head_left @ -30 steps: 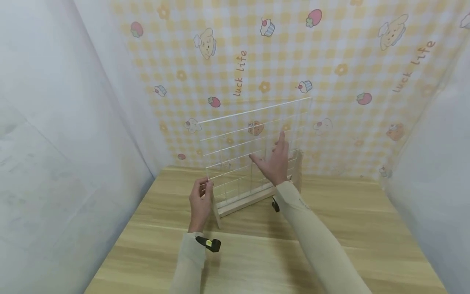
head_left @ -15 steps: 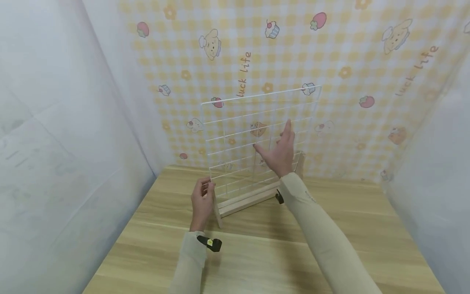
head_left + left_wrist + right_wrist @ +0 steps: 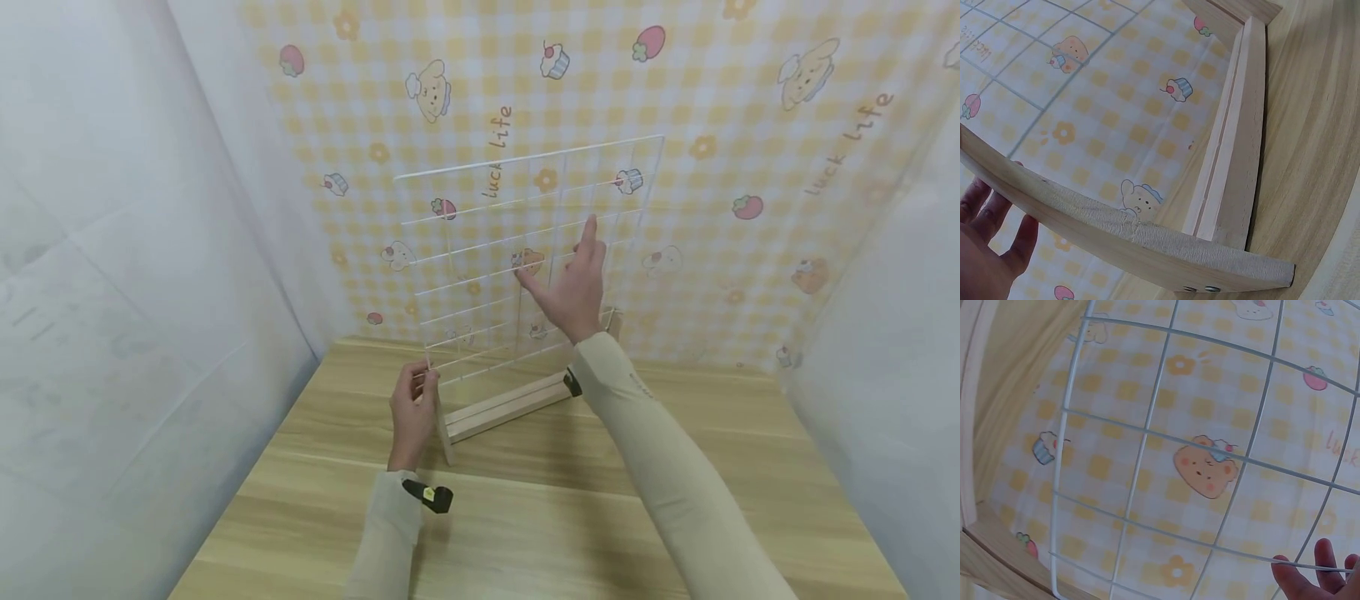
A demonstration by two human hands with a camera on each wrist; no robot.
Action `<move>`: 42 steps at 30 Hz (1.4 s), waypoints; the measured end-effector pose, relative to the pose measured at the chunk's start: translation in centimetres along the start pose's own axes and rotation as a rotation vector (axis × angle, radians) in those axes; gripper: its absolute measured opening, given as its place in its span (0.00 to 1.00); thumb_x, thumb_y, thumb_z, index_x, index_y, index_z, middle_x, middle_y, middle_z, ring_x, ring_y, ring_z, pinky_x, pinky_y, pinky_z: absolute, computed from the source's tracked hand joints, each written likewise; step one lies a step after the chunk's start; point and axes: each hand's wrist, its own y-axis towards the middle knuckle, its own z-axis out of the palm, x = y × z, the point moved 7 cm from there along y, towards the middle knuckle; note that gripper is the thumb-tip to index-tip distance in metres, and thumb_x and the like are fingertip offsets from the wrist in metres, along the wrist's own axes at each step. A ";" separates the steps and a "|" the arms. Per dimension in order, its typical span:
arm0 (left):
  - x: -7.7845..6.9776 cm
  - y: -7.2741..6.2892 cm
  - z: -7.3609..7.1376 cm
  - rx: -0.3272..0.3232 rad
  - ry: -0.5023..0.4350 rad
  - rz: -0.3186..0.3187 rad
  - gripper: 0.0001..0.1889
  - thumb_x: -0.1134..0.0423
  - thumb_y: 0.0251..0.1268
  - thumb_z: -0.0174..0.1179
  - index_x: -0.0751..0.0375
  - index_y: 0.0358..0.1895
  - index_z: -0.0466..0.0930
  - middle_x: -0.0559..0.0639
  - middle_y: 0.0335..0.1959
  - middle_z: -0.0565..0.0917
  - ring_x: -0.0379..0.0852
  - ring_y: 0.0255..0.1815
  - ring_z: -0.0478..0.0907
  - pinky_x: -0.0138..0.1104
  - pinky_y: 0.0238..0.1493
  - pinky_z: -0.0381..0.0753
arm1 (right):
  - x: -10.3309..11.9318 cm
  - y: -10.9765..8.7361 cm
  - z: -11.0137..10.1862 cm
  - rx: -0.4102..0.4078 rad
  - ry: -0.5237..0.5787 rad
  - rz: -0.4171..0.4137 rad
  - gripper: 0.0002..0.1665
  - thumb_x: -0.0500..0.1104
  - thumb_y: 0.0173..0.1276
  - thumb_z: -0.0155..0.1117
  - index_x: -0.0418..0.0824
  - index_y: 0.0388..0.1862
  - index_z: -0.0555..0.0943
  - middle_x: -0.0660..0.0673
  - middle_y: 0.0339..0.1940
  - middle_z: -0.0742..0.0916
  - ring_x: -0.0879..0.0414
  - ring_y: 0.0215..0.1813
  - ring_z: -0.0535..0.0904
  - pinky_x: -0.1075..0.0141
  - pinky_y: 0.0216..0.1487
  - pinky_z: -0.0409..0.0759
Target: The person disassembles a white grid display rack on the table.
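A white wire grid panel (image 3: pixel 525 158) stands nearly upright, its lower edge raised above the base bar of a light wooden stand (image 3: pixel 510 408). My left hand (image 3: pixel 412 412) grips the stand's left side piece near its top. In the left wrist view, that hand's fingers (image 3: pixel 1019 247) reach round the curved wooden side piece (image 3: pixel 1129 225). My right hand (image 3: pixel 573 292) holds the panel near its middle, index finger and thumb spread. In the right wrist view, a wire crosses the fingertips (image 3: pixel 1324 553); the rest of the hand is cut off.
The stand sits on a wood-grain table (image 3: pixel 510 533). Behind it hangs a yellow checked cloth (image 3: pixel 705 208) with cartoon prints. White sheets close off the left side (image 3: pixel 150 250) and the right side (image 3: pixel 885 333).
The panel has risen with my right hand, and a gap has opened between its lower edge and the base bar. My left hand stays at the stand's left side.
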 end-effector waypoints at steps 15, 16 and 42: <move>3.7 0.7 0.3 -0.029 0.021 -0.040 0.14 0.60 0.79 0.52 0.65 0.59 0.74 0.64 0.52 0.84 0.51 0.52 0.82 0.49 0.60 0.79 | 2.3 2.3 -4.0 -0.075 0.023 0.006 0.75 0.60 0.51 0.79 0.35 0.82 0.42 0.35 0.53 0.72 0.52 0.39 0.68 0.66 0.40 0.69; 3.9 0.6 0.3 -0.030 0.023 -0.041 0.15 0.59 0.79 0.52 0.63 0.59 0.74 0.62 0.52 0.84 0.48 0.51 0.81 0.47 0.59 0.80 | 2.3 2.5 -4.3 -0.075 0.026 0.009 0.75 0.60 0.51 0.79 0.35 0.82 0.43 0.36 0.52 0.72 0.52 0.39 0.68 0.66 0.40 0.69; 3.7 1.0 0.1 0.071 0.055 -0.052 0.15 0.52 0.79 0.51 0.53 0.59 0.77 0.58 0.55 0.82 0.59 0.58 0.80 0.53 0.67 0.74 | -5.1 -0.3 -8.7 0.223 -0.213 0.054 0.75 0.63 0.51 0.76 0.41 0.83 0.39 0.29 0.58 0.74 0.38 0.53 0.74 0.46 0.45 0.77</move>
